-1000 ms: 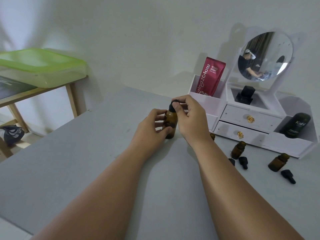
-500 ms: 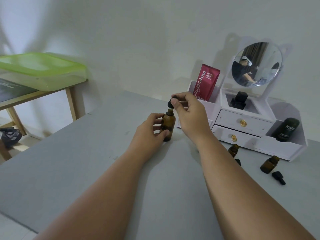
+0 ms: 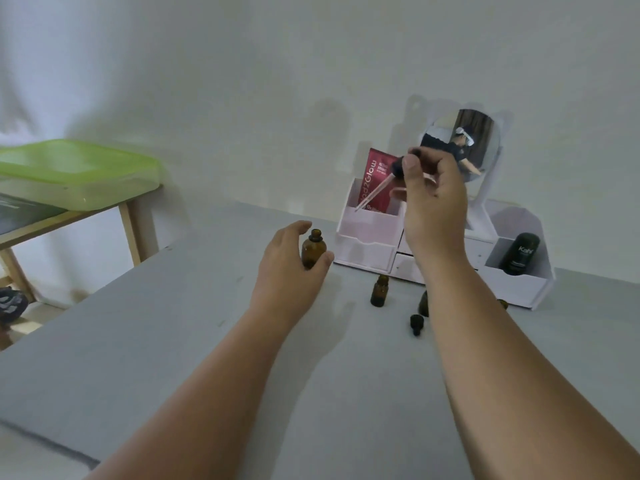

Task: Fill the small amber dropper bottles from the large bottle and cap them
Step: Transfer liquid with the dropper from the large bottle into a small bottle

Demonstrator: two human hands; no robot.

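Grey table (image 3: pixel 138 341) bears small amber bottle (image 3: pixel 379 291); white wall (image 3: pixel 277 64).

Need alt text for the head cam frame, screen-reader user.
The right hand pinches a black-capped glass dropper in the air, tip slanting down-left, while the left hand holds the open large amber bottle upright on the grey table. A small amber bottle, uncapped, and a loose black cap stand to its right, before a white organiser.

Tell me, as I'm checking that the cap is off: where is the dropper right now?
Head view, right of centre: the right hand pinches the dropper in the air, above and right of the open large amber bottle that the left hand holds.
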